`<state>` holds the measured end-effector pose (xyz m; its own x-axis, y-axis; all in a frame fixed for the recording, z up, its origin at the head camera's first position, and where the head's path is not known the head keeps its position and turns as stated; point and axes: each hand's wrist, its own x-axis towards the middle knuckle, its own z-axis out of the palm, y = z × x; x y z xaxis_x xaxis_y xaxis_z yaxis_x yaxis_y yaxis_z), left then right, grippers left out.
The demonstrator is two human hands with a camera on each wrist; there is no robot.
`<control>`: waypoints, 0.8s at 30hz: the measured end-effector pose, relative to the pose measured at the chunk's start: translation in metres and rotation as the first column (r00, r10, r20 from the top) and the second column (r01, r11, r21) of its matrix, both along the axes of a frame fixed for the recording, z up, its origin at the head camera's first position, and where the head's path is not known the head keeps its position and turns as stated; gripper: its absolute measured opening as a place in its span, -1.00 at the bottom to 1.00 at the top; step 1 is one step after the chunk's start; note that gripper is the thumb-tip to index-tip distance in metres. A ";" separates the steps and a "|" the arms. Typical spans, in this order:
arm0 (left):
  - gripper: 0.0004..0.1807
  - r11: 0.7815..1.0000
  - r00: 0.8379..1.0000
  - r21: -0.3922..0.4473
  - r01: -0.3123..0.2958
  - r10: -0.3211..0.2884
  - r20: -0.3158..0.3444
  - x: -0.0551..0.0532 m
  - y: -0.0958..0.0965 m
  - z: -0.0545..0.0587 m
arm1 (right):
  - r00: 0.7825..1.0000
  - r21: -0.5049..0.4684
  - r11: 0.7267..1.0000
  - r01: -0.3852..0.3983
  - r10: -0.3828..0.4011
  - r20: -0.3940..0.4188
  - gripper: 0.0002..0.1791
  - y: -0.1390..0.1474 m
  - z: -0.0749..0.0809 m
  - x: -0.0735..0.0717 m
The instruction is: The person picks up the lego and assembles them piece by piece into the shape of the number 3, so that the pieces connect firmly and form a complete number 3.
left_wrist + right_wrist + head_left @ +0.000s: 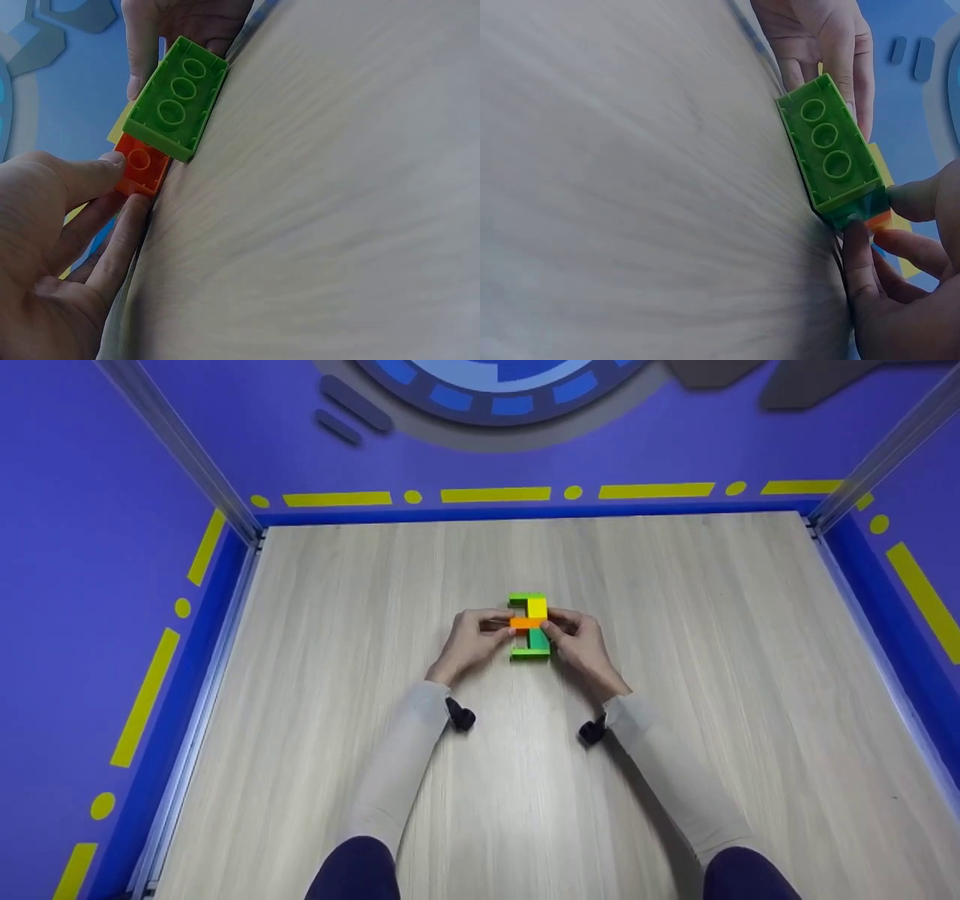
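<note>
A small structure of joined toy building bricks rests on the table between the two hands. Its light green bricks (pixel 530 654) form the near and far ends. Between them are a yellow brick (pixel 537 607), an orange brick (pixel 524 623) and a darker green brick (pixel 538 640). From the left side, the left hand (pixel 474 639) pinches the orange brick's end between thumb and fingers. The right hand (pixel 582 643) grips the structure's right side, by the darker green and orange bricks. In the right wrist view, the hollow underside of a light green brick (pixel 826 142) faces the camera.
The bricks stand on a light wood-grain table (pixel 337 585). Blue panels (pixel 465 472) with yellow markings border it at the back and both sides, with metal posts (pixel 180 442) at the corners. A small black wrist camera (pixel 460 715) hangs at each cuff.
</note>
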<state>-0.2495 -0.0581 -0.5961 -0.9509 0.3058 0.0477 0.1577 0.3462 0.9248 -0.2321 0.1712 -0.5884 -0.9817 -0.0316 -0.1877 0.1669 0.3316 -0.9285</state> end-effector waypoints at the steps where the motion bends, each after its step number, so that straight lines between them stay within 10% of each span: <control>1: -0.62 1.000 1.000 -0.003 0.001 -0.001 0.002 0.000 0.000 0.000 | 1.000 0.008 1.000 0.002 -0.002 0.000 -0.53 0.000 0.000 0.000; 24: -0.61 0.997 0.998 -0.067 0.040 -0.037 0.052 0.003 -0.002 0.005 | 1.000 0.022 0.999 -0.029 0.029 0.008 -0.51 0.005 -0.002 0.002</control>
<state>-0.2468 -0.0599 -0.5916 -0.9391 0.3431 -0.0219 0.1260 0.4027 0.9066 -0.2303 0.1758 -0.5902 -0.9790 -0.0559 -0.1958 0.1636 0.3570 -0.9197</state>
